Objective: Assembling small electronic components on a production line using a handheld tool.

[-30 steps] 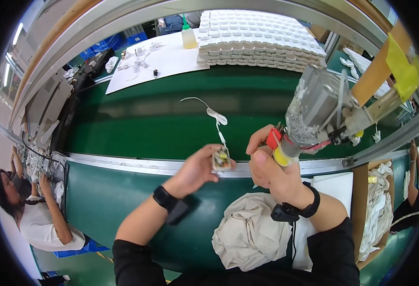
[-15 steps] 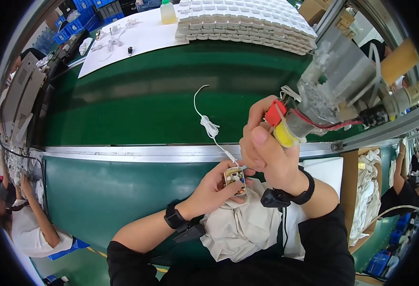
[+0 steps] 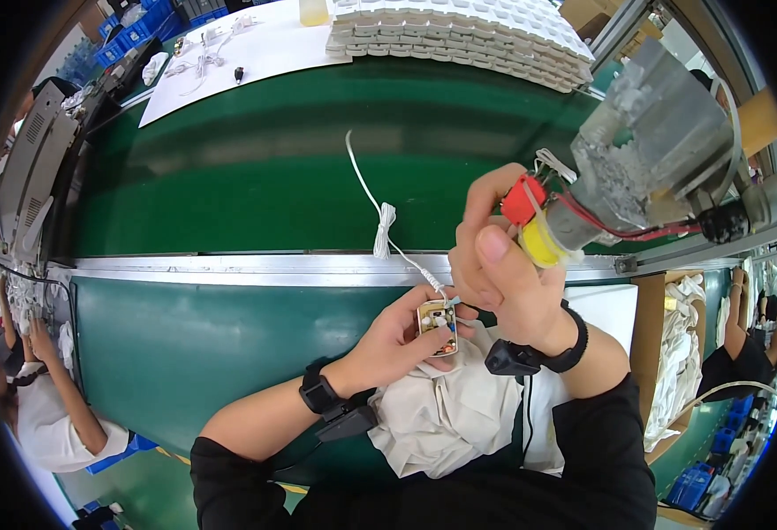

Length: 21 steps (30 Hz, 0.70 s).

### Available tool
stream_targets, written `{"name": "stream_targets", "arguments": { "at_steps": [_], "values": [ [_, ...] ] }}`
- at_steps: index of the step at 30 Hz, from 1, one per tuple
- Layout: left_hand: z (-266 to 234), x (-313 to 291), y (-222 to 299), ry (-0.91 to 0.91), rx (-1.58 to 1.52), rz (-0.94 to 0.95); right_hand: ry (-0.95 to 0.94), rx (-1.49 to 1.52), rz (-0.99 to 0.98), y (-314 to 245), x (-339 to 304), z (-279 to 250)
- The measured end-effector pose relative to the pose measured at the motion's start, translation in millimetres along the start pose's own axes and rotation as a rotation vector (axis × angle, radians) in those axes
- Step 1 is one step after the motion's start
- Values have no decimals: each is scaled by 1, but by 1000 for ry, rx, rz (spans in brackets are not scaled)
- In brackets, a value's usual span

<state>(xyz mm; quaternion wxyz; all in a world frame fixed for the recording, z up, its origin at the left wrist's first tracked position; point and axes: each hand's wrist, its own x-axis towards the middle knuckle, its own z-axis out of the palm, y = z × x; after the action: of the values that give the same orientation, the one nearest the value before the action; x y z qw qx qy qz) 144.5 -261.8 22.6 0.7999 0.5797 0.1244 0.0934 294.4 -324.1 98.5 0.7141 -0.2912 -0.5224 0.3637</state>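
My left hand [image 3: 397,340] is closed round a small open white-edged case [image 3: 439,329], its fingers under it and the thumb on top. Inside shows a circuit board crowded with small parts. From its far end a white cable [image 3: 384,231], tied in a bundle, runs across the metal rail onto the green belt. My right hand [image 3: 507,274] is raised with curled fingers about the end of a grey tool [image 3: 569,221] with a red block and a yellow ring. The forefinger lies along the red block; the grip is partly hidden. Clear lumpy residue coats the tool.
A beige cloth [image 3: 446,406] lies under my hands. Stacked white trays [image 3: 459,49] stand beyond the belt, beside a white sheet [image 3: 273,53] with cables. A cardboard box [image 3: 649,353] of pale cloth is at right, a grey machine [image 3: 30,168] at left. Other people work on both sides.
The cable's free end and bundle have swung, the bundle now hanging more upright. My right hand and the tool have shifted slightly right in the picture. Both hands keep their hold.
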Motion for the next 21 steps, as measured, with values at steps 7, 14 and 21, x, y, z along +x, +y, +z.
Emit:
{"name": "stream_targets", "arguments": {
  "at_steps": [7, 14, 21],
  "values": [
    [-3, 5, 7, 126, -93, -9, 53, -19, 7, -7, -2, 9],
    [-13, 9, 6, 123, -177, 35, 29, -7, 3, -3, -8, 9],
    [-11, 10, 10, 109, -178, 52, 11, 1, 3, 2, -11, 2]
  ]
}}
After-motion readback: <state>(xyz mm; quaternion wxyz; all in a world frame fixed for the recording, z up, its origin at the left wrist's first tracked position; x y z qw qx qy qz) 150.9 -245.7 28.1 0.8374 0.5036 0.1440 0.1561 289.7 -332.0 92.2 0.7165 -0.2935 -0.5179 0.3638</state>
